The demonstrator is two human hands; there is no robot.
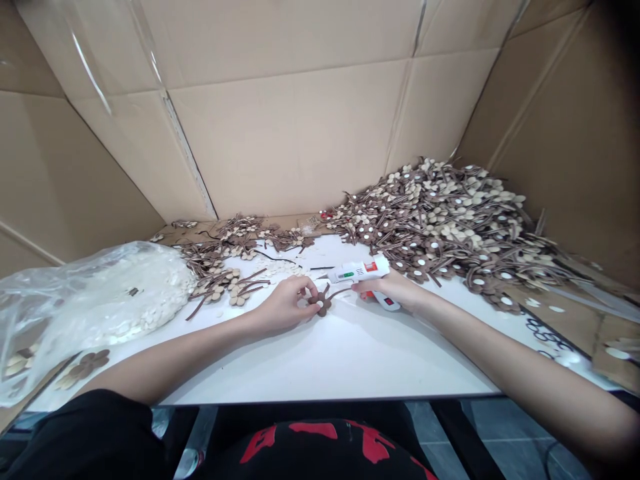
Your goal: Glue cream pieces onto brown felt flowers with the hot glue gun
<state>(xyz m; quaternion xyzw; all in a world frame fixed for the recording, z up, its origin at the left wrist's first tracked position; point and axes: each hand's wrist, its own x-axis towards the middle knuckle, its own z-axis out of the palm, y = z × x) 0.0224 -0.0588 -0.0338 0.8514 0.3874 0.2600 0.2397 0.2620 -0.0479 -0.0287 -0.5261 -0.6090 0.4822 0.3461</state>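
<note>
My left hand (pixel 290 300) pinches a brown felt flower (pixel 324 308) with a white dot at its centre, just above the white tabletop (pixel 320 360). The flower's thin brown stem strip (pixel 341 291) reaches toward my right hand. In my right hand (pixel 390 287) is a white glue gun (pixel 356 269) with orange and green parts, its fingers wrapped round the handle. The gun's nozzle points left, slightly above the flower. Whether the right fingers also touch the strip, I cannot tell.
A large heap of brown and beige felt flowers (pixel 440 213) rises at the back right. At left lies a clear plastic bag (pixel 135 287) of white discs, with loose flowers (pixel 235 287) beside it. Cardboard walls (pixel 290 133) enclose the table. Dark rings (pixel 547 333) lie at right.
</note>
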